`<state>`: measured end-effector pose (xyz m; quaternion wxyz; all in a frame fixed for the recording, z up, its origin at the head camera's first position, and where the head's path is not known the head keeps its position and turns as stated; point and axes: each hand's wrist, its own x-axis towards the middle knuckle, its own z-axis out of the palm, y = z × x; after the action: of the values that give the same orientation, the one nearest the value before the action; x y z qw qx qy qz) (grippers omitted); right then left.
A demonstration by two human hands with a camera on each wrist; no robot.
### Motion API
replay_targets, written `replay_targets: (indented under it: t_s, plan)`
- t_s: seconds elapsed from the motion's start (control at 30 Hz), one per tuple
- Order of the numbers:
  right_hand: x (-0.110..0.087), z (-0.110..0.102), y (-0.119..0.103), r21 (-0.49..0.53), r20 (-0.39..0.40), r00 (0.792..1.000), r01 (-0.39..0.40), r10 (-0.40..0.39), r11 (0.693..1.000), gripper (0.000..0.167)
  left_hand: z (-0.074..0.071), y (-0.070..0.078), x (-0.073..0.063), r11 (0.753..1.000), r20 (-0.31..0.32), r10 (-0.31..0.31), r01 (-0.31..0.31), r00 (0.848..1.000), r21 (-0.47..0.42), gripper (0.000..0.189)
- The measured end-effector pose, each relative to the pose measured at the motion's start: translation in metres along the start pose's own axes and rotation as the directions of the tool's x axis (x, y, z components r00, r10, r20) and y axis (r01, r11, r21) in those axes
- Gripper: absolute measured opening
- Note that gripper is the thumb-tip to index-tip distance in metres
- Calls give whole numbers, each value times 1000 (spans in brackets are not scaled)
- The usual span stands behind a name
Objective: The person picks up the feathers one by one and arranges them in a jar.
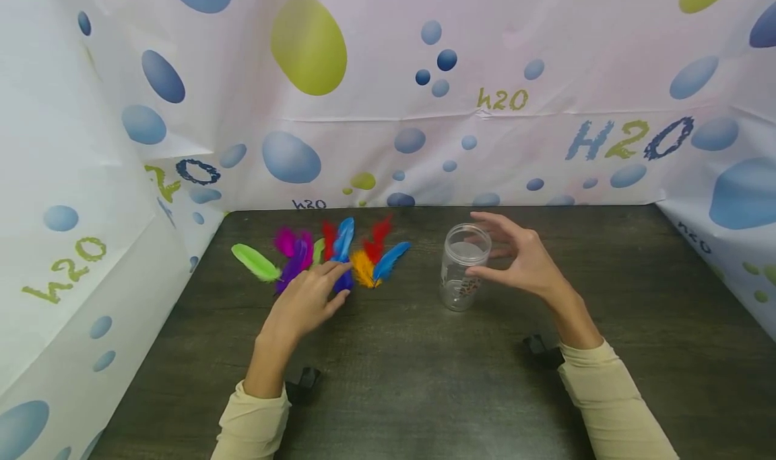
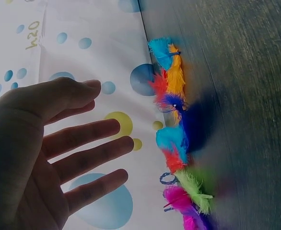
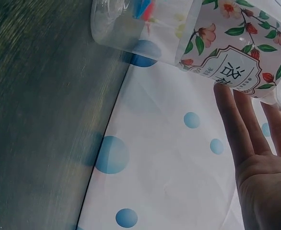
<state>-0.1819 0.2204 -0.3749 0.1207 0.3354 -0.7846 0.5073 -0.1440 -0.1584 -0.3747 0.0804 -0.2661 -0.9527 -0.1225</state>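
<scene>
Left fingers [image 2: 93,155] loose near feathers [image 1: 343,240], right fingers [image 3: 233,122] spread beside a jar [image 1: 459,271] (between the two), patterned sheet [image 1: 388,89] behind.

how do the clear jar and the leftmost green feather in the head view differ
The jar stands upright, while the leftmost green feather lies on its side. The jar is see-through and printed with flowers and writing; the feather is solid bright green with no print visible. The jar is also taller and bulkier, the feather slim and narrow. Both rest on the dark table.
</scene>
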Motion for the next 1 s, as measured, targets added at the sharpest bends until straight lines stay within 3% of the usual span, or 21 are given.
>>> replay_targets:
  t_s: [0.3,0.6,0.77,1.0]
  plan:
    - [2,4,-1,23,26,999,46,-46,999,89,-1,-1,0,1000,-1,-11,11,1000,7,49]
    - [1,10,-4,28,36,999,26,-27,999,89,-1,-2,-1,1000,10,-17,17,1000,16,48]
    - [1,10,-4,21,39,999,32,-33,999,89,3,-2,0,997,-4,-9,10,1000,71,49]
    - [2,11,-3,20,40,998,39,-40,999,89,6,-1,0,982,26,-37,31,999,185,51]
